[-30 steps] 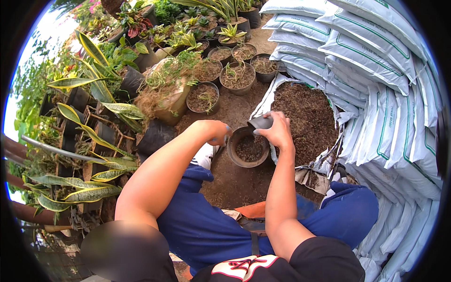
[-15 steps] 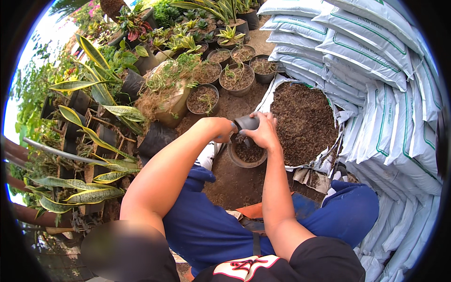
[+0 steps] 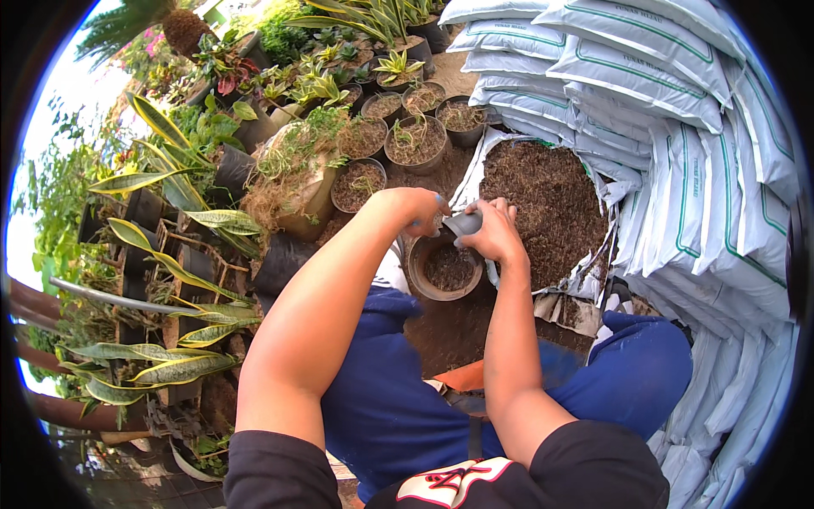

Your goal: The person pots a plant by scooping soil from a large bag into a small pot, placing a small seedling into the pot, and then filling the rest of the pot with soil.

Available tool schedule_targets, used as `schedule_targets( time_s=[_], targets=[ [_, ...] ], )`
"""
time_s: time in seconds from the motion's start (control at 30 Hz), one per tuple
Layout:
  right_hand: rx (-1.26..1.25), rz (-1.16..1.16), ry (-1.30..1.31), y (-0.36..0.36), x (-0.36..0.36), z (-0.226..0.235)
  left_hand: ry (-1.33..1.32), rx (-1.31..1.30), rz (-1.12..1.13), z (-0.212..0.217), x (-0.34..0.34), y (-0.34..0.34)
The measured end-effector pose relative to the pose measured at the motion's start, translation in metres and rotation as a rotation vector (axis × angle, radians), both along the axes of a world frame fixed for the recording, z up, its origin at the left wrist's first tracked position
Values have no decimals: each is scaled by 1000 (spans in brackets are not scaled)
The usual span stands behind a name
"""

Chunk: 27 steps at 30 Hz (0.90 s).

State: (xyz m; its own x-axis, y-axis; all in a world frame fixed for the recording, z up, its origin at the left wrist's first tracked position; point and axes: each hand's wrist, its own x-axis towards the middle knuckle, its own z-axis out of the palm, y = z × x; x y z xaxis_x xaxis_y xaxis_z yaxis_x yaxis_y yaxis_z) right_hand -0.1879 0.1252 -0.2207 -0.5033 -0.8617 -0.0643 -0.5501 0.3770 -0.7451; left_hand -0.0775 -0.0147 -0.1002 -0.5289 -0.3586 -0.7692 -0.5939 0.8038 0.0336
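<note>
Head view showed the right hand (image 3: 494,231) angled inward, its grip clamped on a smooth grey cup (image 3: 464,223) tilted over a round brownish pot (image 3: 447,294) of crumbly soil (image 3: 449,270). The left hand (image 3: 424,212) curled alongside, grip too hidden to tell.

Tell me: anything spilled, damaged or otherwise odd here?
The white plastic sheet around the brown soil beside the right hand looks odd: its edge is crumpled and dirty in places, unlike the white plastic bags stacked nearby.
</note>
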Motion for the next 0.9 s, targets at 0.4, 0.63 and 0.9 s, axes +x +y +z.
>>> schedule_targets(
  time_s=[0.4, 0.63, 0.9],
  targets=[
    [-284, -583, -250, 16, -38, -17, 128, -5, 23, 9, -47, -6],
    [-211, -1064, -116, 69, -101, -40, 80, 24, -157, -17, -85, 14],
    [425, -704, -256, 113, -139, -7, 33, -40, -255, -100, -97, 48]
  ],
)
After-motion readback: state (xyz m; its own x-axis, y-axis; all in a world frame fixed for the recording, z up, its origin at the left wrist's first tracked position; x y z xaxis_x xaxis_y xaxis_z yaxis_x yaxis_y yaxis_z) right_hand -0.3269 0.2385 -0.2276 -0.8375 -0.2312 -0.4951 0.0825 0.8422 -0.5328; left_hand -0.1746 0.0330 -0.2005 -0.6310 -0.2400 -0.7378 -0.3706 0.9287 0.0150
